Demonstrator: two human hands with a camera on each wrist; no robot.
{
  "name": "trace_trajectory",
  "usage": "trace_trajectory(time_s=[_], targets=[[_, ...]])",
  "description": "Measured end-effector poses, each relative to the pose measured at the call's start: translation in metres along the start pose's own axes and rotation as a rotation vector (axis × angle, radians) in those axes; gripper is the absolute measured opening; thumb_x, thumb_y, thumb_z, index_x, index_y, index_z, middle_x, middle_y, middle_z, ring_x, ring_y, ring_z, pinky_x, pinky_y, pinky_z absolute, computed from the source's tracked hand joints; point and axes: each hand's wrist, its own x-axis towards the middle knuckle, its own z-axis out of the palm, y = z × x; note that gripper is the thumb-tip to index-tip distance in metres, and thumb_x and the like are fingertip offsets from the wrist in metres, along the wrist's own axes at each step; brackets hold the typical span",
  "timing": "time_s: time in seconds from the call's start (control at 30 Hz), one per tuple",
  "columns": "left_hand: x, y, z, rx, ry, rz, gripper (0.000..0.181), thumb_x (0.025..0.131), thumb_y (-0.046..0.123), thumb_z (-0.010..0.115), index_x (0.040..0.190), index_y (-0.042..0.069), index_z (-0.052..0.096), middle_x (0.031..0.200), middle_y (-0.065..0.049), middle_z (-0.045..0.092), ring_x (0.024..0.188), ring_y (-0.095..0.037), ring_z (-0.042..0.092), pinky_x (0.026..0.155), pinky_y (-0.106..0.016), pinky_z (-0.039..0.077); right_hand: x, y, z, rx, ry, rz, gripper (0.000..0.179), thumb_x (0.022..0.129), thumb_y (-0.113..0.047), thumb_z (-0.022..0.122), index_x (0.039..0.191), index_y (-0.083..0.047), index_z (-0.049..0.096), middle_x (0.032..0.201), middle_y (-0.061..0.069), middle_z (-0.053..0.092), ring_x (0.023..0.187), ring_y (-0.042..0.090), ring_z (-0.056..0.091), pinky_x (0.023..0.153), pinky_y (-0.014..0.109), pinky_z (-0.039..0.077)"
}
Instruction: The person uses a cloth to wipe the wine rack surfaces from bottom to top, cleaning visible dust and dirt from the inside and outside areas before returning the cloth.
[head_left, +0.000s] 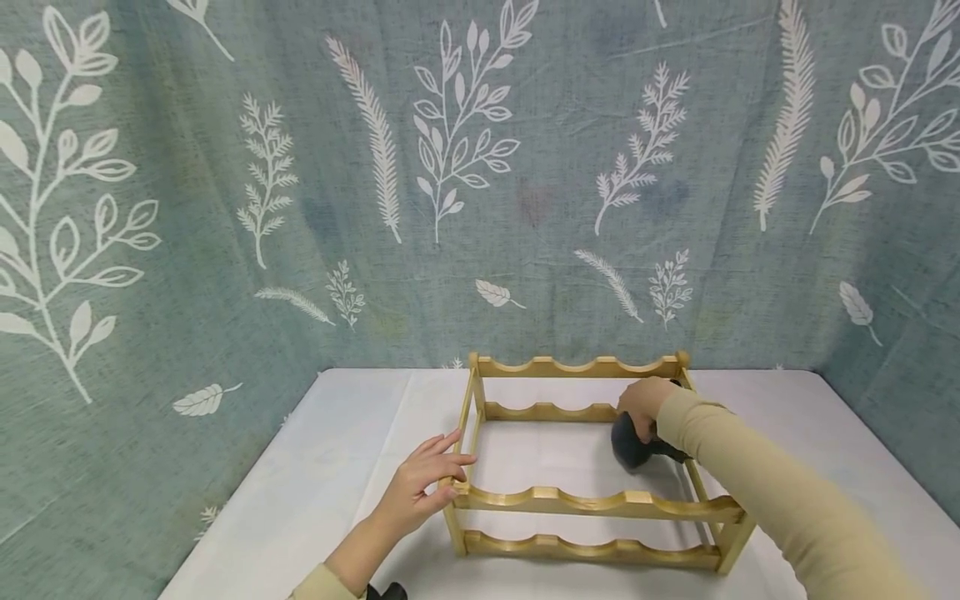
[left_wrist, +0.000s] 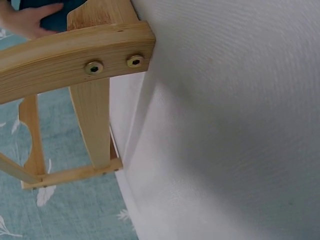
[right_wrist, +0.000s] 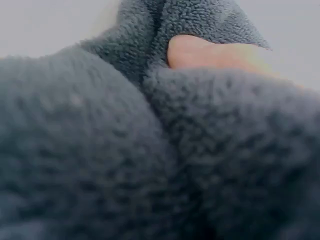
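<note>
My right hand (head_left: pixel 647 404) grips a dark grey fluffy cloth (head_left: pixel 630 442) inside the right end of a wooden wine rack (head_left: pixel 592 502) with scalloped rails. Fleecy folds of this cloth (right_wrist: pixel 90 140) fill most of the right wrist view, where one finger (right_wrist: pixel 205 54) presses into them. At the rack's front left corner, my left hand (head_left: pixel 423 479) rests with spread fingers over the side rail and the thumb by the front rail. The left wrist view has the rack's bolted end (left_wrist: pixel 120 52) close up, with the right hand (left_wrist: pixel 30 19) and cloth beyond it.
The rack stands on a white-covered table (head_left: pixel 360 442). A teal curtain (head_left: pixel 525 192) with white leaf prints hangs behind and along both sides. Near the left forearm, a small black object (head_left: pixel 387 592) shows at the bottom edge of the head view.
</note>
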Motion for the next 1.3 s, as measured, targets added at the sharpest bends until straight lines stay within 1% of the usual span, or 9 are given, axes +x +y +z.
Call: trace_trajectory(time_s=[0.07, 0.2, 0.33, 0.43, 0.53, 0.73, 0.87, 1.1, 1.3], targets=[[0.000, 0.000, 0.000, 0.000, 0.003, 0.002, 0.037, 0.096, 0.044, 0.040, 0.083, 0.017, 0.061, 0.097, -0.006, 0.070, 0.116, -0.033, 0.053, 0.102, -0.039, 0.035, 0.005, -0.006, -0.004, 0.029, 0.037, -0.059, 0.041, 0.072, -0.014, 0.074, 0.111, -0.019, 0.063, 0.104, 0.005, 0.062, 0.086, 0.021, 0.055, 0.076, 0.041, 0.048], [0.001, -0.001, -0.001, -0.006, 0.012, 0.008, 0.037, 0.096, 0.044, 0.040, 0.082, 0.016, 0.061, 0.096, -0.007, 0.070, 0.115, -0.033, 0.053, 0.102, -0.038, 0.035, 0.016, -0.027, -0.012, 0.004, 0.173, -0.141, 0.051, 0.078, -0.024, 0.071, 0.126, -0.023, 0.054, 0.107, 0.008, 0.061, 0.089, 0.023, 0.058, 0.075, 0.038, 0.049], [0.000, -0.002, 0.000, -0.014, 0.022, 0.022, 0.037, 0.096, 0.043, 0.040, 0.082, 0.016, 0.062, 0.095, -0.008, 0.070, 0.115, -0.034, 0.053, 0.102, -0.035, 0.035, 0.034, -0.049, -0.008, -0.111, 0.331, -0.192, 0.059, 0.081, -0.036, 0.069, 0.134, -0.028, 0.045, 0.106, 0.010, 0.059, 0.081, 0.024, 0.060, 0.072, 0.036, 0.051], [0.000, -0.003, 0.002, -0.018, 0.028, 0.036, 0.036, 0.095, 0.043, 0.041, 0.082, 0.016, 0.061, 0.094, -0.008, 0.071, 0.114, -0.034, 0.054, 0.101, -0.036, 0.037, 0.049, -0.063, -0.003, -0.206, 0.452, -0.220, 0.061, 0.080, -0.041, 0.068, 0.134, -0.029, 0.043, 0.104, 0.009, 0.058, 0.075, 0.023, 0.060, 0.069, 0.033, 0.052], [0.001, -0.002, 0.004, -0.019, 0.031, 0.048, 0.036, 0.096, 0.042, 0.041, 0.082, 0.016, 0.062, 0.094, -0.008, 0.070, 0.115, -0.034, 0.054, 0.098, -0.038, 0.039, 0.061, -0.072, 0.002, -0.233, 0.556, -0.220, 0.060, 0.079, -0.043, 0.068, 0.131, -0.026, 0.043, 0.103, 0.010, 0.058, 0.073, 0.022, 0.061, 0.067, 0.032, 0.053], [0.002, 0.000, 0.006, -0.024, 0.023, 0.055, 0.037, 0.096, 0.042, 0.040, 0.082, 0.015, 0.061, 0.095, -0.008, 0.070, 0.116, -0.033, 0.053, 0.096, -0.041, 0.041, 0.069, -0.065, 0.015, -0.253, 0.685, -0.223, 0.057, 0.079, -0.043, 0.068, 0.124, -0.018, 0.044, 0.100, 0.013, 0.059, 0.067, 0.023, 0.062, 0.057, 0.032, 0.053], [0.003, 0.002, 0.007, -0.029, 0.017, 0.051, 0.037, 0.096, 0.041, 0.040, 0.082, 0.015, 0.061, 0.096, -0.008, 0.070, 0.115, -0.035, 0.053, 0.096, -0.042, 0.041, 0.064, -0.050, 0.021, -0.254, 0.659, -0.202, 0.054, 0.077, -0.042, 0.071, 0.115, -0.014, 0.045, 0.095, 0.011, 0.060, 0.066, 0.021, 0.061, 0.054, 0.030, 0.052], [0.002, 0.002, 0.004, -0.031, 0.028, 0.023, 0.035, 0.096, 0.040, 0.041, 0.082, 0.016, 0.061, 0.098, -0.006, 0.070, 0.113, -0.037, 0.054, 0.099, -0.037, 0.040, 0.052, -0.039, 0.016, -0.213, 0.508, -0.145, 0.052, 0.075, -0.034, 0.075, 0.109, -0.007, 0.046, 0.095, 0.012, 0.059, 0.070, 0.022, 0.062, 0.061, 0.030, 0.053], [0.000, 0.002, 0.003, -0.023, 0.031, 0.017, 0.035, 0.097, 0.040, 0.041, 0.082, 0.015, 0.061, 0.098, -0.006, 0.070, 0.112, -0.037, 0.054, 0.097, -0.037, 0.042, 0.046, -0.033, 0.013, -0.186, 0.440, -0.165, 0.048, 0.073, -0.027, 0.077, 0.107, -0.006, 0.048, 0.091, 0.013, 0.060, 0.072, 0.024, 0.062, 0.063, 0.033, 0.053]])
